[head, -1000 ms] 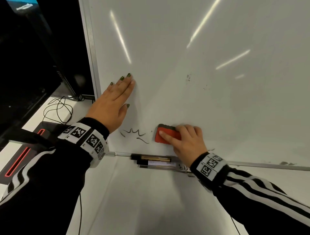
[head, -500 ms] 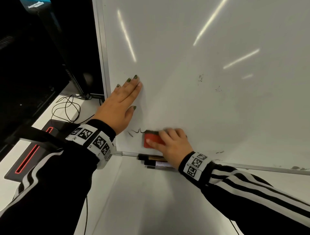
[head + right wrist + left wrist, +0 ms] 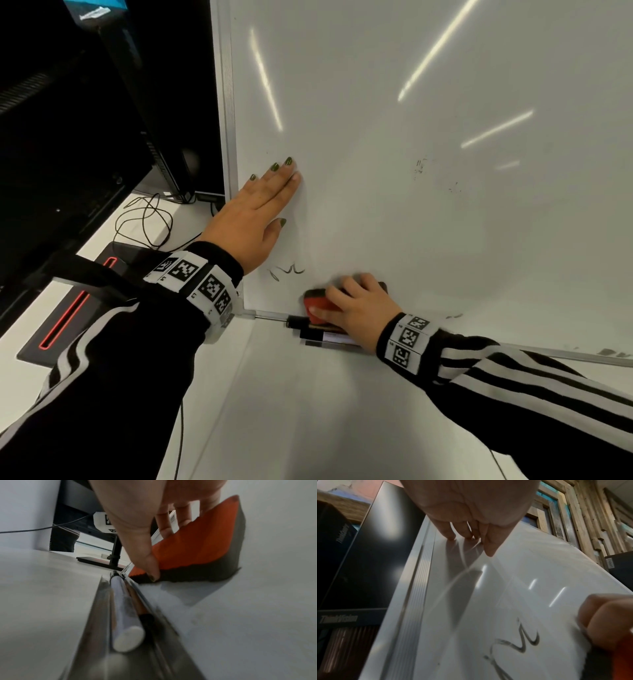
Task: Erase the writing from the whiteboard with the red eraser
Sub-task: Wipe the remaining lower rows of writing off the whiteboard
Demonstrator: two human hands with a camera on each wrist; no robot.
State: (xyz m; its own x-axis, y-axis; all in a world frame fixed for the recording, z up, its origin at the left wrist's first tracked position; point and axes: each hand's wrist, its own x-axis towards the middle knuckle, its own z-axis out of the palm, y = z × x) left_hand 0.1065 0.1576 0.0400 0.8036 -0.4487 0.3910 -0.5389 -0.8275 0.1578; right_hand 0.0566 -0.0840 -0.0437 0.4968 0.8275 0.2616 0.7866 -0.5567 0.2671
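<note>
The whiteboard (image 3: 411, 205) stands upright, its lower left corner in front of me. A short black scribble (image 3: 287, 270) (image 3: 517, 646) remains near that corner. My right hand (image 3: 356, 305) grips the red eraser (image 3: 318, 305) (image 3: 197, 545) by its edges and presses its dark felt side against the board, just right of and below the scribble, above the bottom rail. My left hand (image 3: 260, 209) (image 3: 471, 520) lies flat on the board with straight fingers, above the scribble near the left frame. Faint smudges (image 3: 419, 166) show higher up.
Two markers (image 3: 318, 334) (image 3: 126, 615) lie in the tray under the eraser. Black monitors (image 3: 102, 102) and a computer stand left of the board, with a looped cable (image 3: 147, 219) and a black base with a red stripe (image 3: 65, 325) on the white desk.
My right hand slid the eraser left along the bottom of the board, wiping away the right part of the scribble. The left hand stayed flat in place.
</note>
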